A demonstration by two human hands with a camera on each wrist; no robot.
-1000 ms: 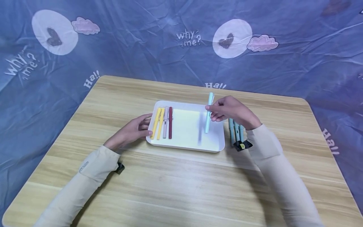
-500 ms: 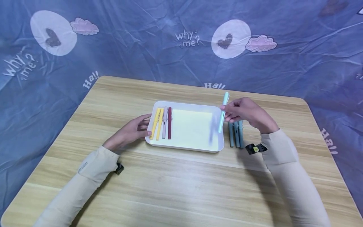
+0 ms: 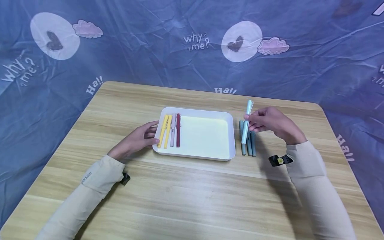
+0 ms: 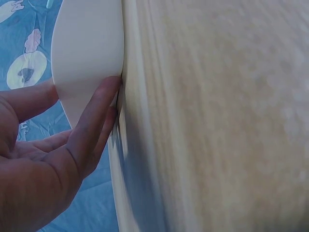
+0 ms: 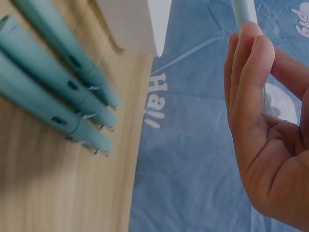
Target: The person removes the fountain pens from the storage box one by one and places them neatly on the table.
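A light mint pen (image 3: 245, 132) is pinched between the thumb and fingers of my right hand (image 3: 274, 122), raised and tilted slightly. It overlaps three teal pens (image 3: 253, 145) lying side by side on the table, right of a white tray (image 3: 204, 140). Part of the mint pen also shows at the top of the right wrist view. My left hand (image 3: 132, 141) holds the tray's left end, thumb at the rim and fingers against the outer wall (image 4: 89, 58). Inside the tray at the left lie two yellow pens (image 3: 165, 133), a pale lilac pen (image 3: 172, 131) and a dark red pen (image 3: 178, 131).
The wooden table (image 3: 186, 196) extends in front of the tray and to both sides. Behind it hangs a blue printed cloth (image 3: 156, 50). A black strap (image 3: 280, 160) sits at the right wrist, another at the left.
My right hand has carried the mint pen rightward, from over the tray to over the teal pens, which now show more fully. The left hand stays at the tray's end.
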